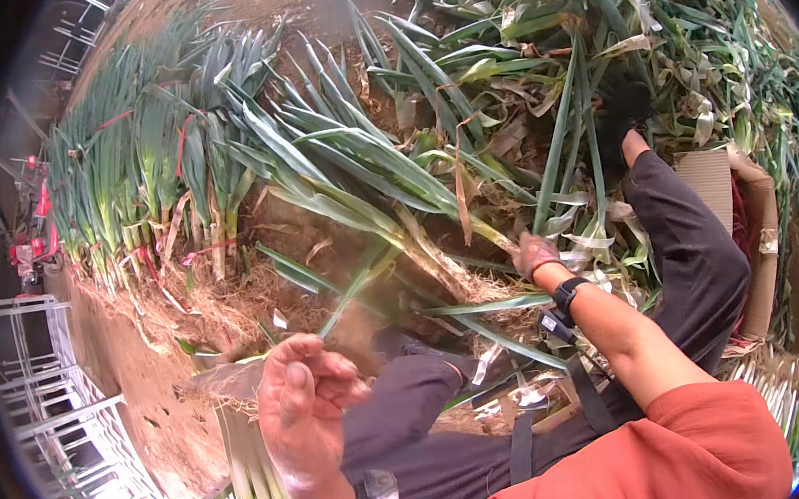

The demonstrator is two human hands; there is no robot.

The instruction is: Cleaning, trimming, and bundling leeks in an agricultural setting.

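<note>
My right hand (538, 254) is closed around the lower stalk of a green onion (490, 231), whose long leaves reach up and left. Its fingers are partly turned from view. Beside it lie more green onions (434, 264) with pale stalks and shaggy roots. My left hand (309, 390) is raised at lower centre, fingers loosely bent and apart, with nothing visible in it. Below and left of that hand, white-stalked onions (252, 467) lie with their green ends toward the lower edge. Torn leaves (518, 303) are strewn before my lap.
Bundles of green onions tied with red string (132, 178) stand at the left. A large leafy heap (686, 44) spreads across the upper right. Near my dark shoe (629, 101) is a cardboard box (749, 228). Metal racks (56, 394) and red equipment (32, 234) line the left.
</note>
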